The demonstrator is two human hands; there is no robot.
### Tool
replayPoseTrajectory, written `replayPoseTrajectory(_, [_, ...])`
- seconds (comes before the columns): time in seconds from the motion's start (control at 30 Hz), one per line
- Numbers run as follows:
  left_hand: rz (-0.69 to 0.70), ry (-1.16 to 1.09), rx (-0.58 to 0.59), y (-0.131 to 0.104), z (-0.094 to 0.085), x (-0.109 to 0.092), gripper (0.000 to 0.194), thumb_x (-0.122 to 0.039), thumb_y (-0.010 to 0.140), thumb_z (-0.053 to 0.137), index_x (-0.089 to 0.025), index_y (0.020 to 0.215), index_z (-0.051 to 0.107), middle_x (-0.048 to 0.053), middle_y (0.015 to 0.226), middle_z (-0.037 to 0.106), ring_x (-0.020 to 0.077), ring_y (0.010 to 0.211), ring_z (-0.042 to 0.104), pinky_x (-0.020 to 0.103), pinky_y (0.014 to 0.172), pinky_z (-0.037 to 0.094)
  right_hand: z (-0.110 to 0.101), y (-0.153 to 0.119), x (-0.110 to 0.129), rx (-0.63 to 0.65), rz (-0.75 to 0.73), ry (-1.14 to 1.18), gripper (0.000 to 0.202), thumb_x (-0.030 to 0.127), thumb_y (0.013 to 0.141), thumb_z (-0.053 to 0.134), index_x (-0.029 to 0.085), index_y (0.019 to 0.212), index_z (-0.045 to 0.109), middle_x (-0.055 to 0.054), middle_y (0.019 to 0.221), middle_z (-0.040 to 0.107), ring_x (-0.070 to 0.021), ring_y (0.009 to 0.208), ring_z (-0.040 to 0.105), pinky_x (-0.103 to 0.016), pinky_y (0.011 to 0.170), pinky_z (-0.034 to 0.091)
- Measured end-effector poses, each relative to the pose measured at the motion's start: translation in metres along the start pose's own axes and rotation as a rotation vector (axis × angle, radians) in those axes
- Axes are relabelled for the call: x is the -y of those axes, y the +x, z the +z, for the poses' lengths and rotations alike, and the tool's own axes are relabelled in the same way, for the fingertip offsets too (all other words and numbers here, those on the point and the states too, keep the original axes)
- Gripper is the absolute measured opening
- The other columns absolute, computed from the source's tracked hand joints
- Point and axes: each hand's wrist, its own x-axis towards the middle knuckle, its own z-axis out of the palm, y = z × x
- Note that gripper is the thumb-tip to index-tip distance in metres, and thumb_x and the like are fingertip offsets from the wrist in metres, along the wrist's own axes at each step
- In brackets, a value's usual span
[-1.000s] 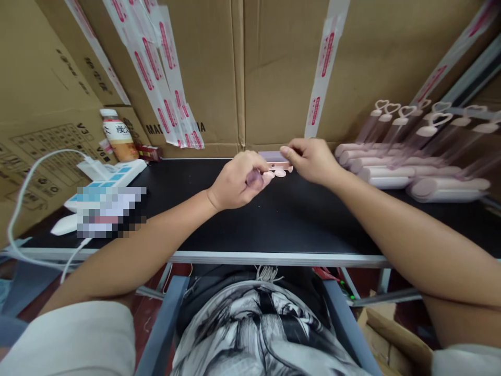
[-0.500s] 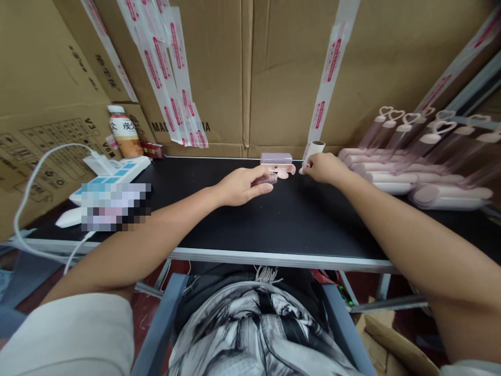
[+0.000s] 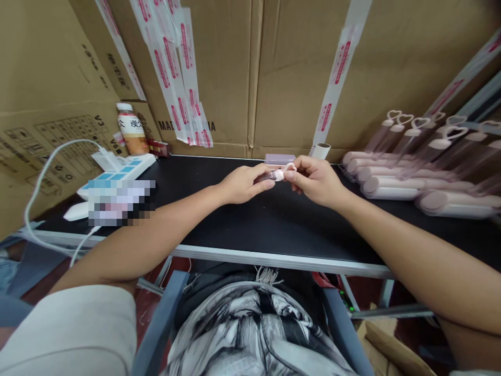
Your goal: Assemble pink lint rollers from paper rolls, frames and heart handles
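Note:
My left hand (image 3: 243,184) is closed around a clear, pinkish tube (image 3: 264,178) held level over the black table. At the tube's right end sits a pale pink heart-loop cap (image 3: 279,175), pinched between the thumb and fingers of my right hand (image 3: 316,180). The cap touches the tube's mouth; how far in it sits I cannot tell. Just behind my hands lies a pink piece with a translucent lilac box (image 3: 280,159), partly hidden by them. A white cardboard-like roll (image 3: 321,151) stands behind my right hand.
Several pink cylinders (image 3: 391,187) with clear heart-capped tubes line the table's right side. On the left are a white power strip (image 3: 136,168) with a cable, a drink bottle (image 3: 132,133) and a small red box (image 3: 159,148). Taped cardboard (image 3: 289,78) walls the back.
My right hand has moved left from beside the white roll, bringing the heart-loop cap to the end of the tube. My left hand keeps its hold on the tube. The view has shifted slightly.

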Motion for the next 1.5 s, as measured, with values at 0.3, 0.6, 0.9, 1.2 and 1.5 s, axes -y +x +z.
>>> replayPoseTrajectory(0.3, [0.026, -0.018, -0.002, 0.0, 0.001, 0.0, 0.051, -0.06, 0.104, 0.048, -0.018, 0.125, 0.067, 0.003, 0.089, 0.069, 0.0155, 0.076, 0.063, 0.026, 0.074, 0.043, 0.001, 0.0, -0.004, -0.019, 0.019, -0.023, 0.053, 0.071, 0.082, 0.078, 0.023, 0.079, 0.056, 0.002, 0.064, 0.058, -0.0132, 0.052, 0.053, -0.028, 0.051, 0.042])
replayPoseTrajectory(0.6, [0.07, 0.053, 0.095, 0.0, -0.004, 0.0, 0.045, -0.058, 0.1, 0.054, -0.019, 0.116, 0.07, 0.001, 0.083, 0.071, 0.0148, 0.07, 0.061, 0.026, 0.068, 0.04, -0.008, 0.002, -0.012, 0.259, -0.079, -0.301, 0.039, 0.058, 0.096, 0.066, 0.02, 0.087, 0.067, 0.0, 0.072, 0.062, -0.0161, 0.067, 0.052, -0.03, 0.065, 0.039])
replayPoseTrajectory(0.9, [0.063, 0.215, 0.21, 0.0, -0.005, 0.002, 0.045, -0.058, 0.1, 0.054, -0.022, 0.12, 0.071, 0.005, 0.095, 0.078, 0.02, 0.081, 0.07, 0.029, 0.07, 0.041, -0.008, 0.001, -0.008, 0.396, -0.14, -0.525, 0.034, 0.046, 0.102, 0.054, 0.021, 0.08, 0.063, -0.002, 0.07, 0.063, -0.0168, 0.064, 0.053, -0.03, 0.066, 0.037])
replayPoseTrajectory(1.2, [0.032, 0.364, 0.295, -0.001, -0.003, 0.001, 0.044, -0.06, 0.102, 0.05, -0.025, 0.118, 0.07, 0.006, 0.1, 0.08, 0.0229, 0.087, 0.073, 0.03, 0.067, 0.038, 0.006, -0.004, -0.012, 0.452, -0.113, -0.845, 0.027, 0.033, 0.105, 0.049, 0.019, 0.086, 0.062, -0.009, 0.081, 0.071, -0.0216, 0.072, 0.06, -0.031, 0.067, 0.034])
replayPoseTrajectory(1.5, [0.027, 0.403, 0.323, -0.001, 0.001, 0.005, 0.043, -0.06, 0.103, 0.049, -0.026, 0.119, 0.069, 0.005, 0.099, 0.08, 0.0229, 0.088, 0.073, 0.029, 0.066, 0.036, 0.014, -0.007, -0.02, 0.46, -0.111, -0.878, 0.023, 0.027, 0.107, 0.045, 0.017, 0.093, 0.062, -0.015, 0.094, 0.075, -0.0254, 0.082, 0.067, -0.033, 0.072, 0.039])
